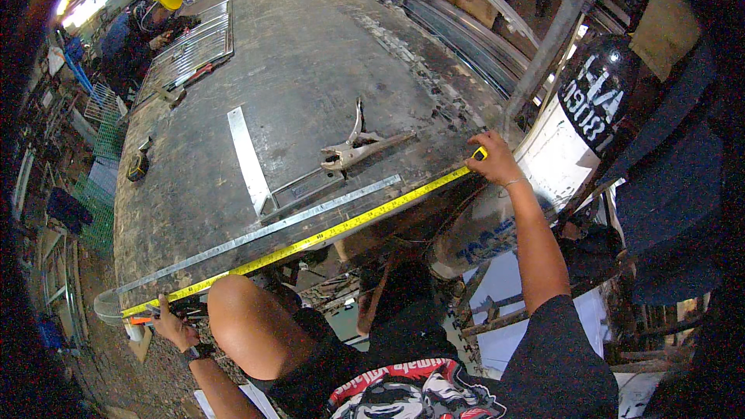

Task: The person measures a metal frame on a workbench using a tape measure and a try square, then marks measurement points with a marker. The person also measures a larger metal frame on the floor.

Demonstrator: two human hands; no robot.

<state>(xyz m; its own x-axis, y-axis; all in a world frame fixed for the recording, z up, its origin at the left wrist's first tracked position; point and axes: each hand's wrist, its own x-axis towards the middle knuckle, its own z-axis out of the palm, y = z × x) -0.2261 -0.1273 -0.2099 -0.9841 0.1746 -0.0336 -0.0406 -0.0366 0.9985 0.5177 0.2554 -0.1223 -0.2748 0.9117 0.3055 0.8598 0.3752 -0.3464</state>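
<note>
Head view: a yellow tape measure point(334, 230) lies stretched along the near edge of a dark, worn surface point(303, 70), its printed marks too fine to read. The person's right hand point(503, 161) closes its fingers around the tape's case, mostly hiding it. The left hand point(175, 329) is at the opposite end, beside something orange point(140, 320), hard to make out; whether those fingers pinch, I cannot tell. Large white lettering marks a cylinder point(555, 157) at right; the shirt's point(411, 396) upside-down print is cut off below.
</note>
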